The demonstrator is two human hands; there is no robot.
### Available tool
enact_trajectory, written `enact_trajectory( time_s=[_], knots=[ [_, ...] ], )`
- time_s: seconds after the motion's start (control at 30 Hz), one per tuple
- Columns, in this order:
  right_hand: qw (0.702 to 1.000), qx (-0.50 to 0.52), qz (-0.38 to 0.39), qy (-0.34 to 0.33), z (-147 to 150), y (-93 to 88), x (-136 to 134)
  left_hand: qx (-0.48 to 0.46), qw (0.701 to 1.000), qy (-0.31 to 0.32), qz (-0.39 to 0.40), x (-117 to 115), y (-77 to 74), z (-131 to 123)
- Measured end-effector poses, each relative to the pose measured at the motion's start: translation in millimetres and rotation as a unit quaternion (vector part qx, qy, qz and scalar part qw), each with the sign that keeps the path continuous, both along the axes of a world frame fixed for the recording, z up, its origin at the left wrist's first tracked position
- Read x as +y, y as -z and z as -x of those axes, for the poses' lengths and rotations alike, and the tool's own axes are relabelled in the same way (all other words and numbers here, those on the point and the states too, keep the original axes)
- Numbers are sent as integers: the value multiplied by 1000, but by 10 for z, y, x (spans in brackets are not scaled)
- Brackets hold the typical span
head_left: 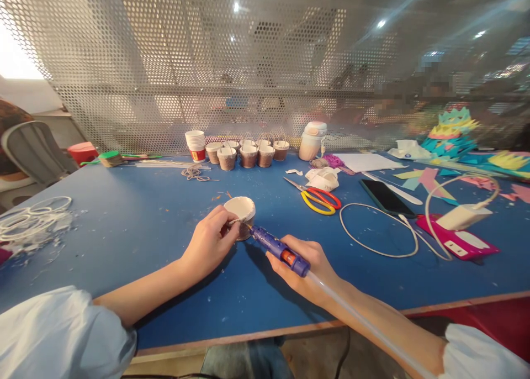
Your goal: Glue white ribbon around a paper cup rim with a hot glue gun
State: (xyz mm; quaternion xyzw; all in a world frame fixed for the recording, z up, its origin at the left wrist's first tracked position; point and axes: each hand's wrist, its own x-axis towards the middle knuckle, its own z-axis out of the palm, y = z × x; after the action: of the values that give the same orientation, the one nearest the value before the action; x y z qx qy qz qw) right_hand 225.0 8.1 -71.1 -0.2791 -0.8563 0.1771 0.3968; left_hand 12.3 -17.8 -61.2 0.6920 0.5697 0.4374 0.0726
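Two hands (213, 232) (308, 260), cup (240, 208) partly hidden, glue gun (270, 242) with indistinct tip (252, 229)

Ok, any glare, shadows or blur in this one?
Head view: bright spots and streaks of light across the perforated grey metal screen, smeared at right; same view, dark shadows on the blue tabletop below the bare left hand and bare right hand.

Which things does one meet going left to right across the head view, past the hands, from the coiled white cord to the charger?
Coiled white cord, left hand, small cup, purple glue gun, scissors, phone, white charger.
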Motion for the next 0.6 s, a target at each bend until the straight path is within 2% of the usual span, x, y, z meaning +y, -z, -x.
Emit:
enact_trajectory(
  time_s=[0.6],
  knots=[
    [1000,2,1,-12,4,24,10,1,1000,-4,-1,9,1,-6]
  ],
)
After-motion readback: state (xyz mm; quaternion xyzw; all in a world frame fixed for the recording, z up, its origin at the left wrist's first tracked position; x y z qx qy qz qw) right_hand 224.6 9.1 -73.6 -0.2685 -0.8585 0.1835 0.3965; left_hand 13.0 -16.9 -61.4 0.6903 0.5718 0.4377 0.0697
